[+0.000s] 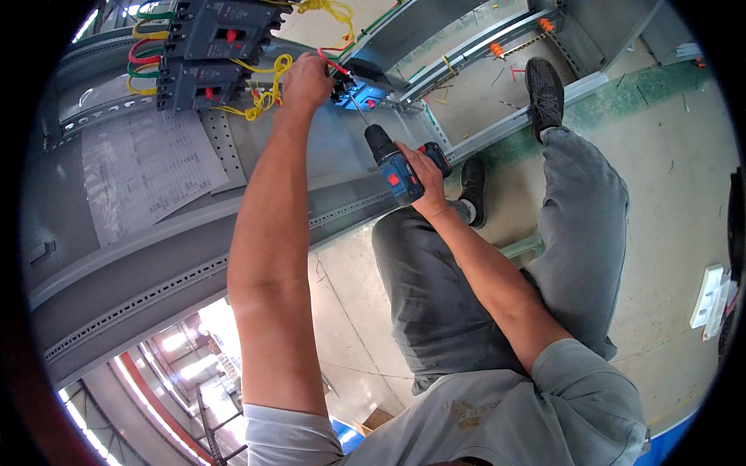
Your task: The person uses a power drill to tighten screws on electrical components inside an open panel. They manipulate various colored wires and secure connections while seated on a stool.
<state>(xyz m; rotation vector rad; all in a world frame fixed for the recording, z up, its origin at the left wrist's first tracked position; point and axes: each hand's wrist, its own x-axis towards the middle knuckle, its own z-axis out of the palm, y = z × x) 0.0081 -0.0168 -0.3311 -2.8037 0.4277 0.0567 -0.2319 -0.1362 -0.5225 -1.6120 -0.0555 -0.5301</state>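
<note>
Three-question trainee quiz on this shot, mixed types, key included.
1. Multiple choice: what does the right hand hold?
A) pliers
B) a power drill
C) a hammer

2. True or false: the paper sheet lies to the left of the blue component.

3. Fill in: the looped wires just left of the left hand are ____ in colour.

Key:
1: B
2: True
3: yellow
</note>
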